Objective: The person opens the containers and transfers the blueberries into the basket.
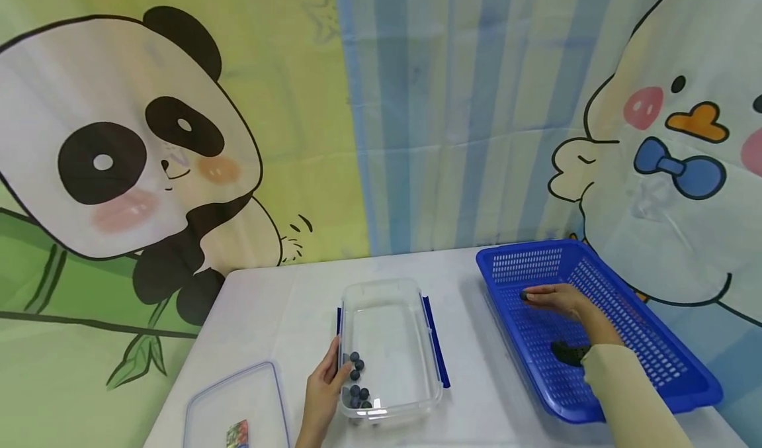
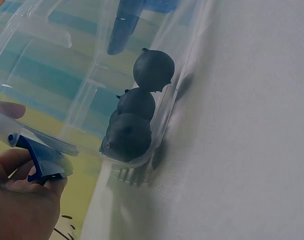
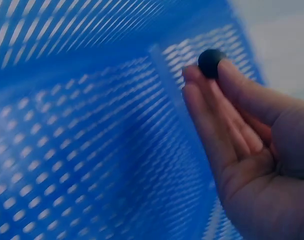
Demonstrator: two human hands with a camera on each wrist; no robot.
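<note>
My left hand (image 1: pixel 321 392) grips the left side of a clear plastic container (image 1: pixel 393 342), thumb over the rim and fingers outside by a blue latch (image 2: pixel 42 160). Several blueberries (image 1: pixel 355 392) lie along the container's left side and near corner; they show large in the left wrist view (image 2: pixel 127 137). Over the blue basket (image 1: pixel 536 368), my right hand (image 1: pixel 556 300) pinches one blueberry (image 3: pixel 210 63) between thumb and fingertips. In the basket lies a dark green, bumpy thing (image 1: pixel 565 353), partly hidden by the right sleeve.
A clear lid (image 1: pixel 208 405) with a colourful label (image 1: pixel 238 433) lies at the front left of the white table (image 1: pixel 286 309). The container's other blue latch (image 1: pixel 436 342) hangs out on its right side. A printed cloth (image 1: pixel 411 117) stands behind the table.
</note>
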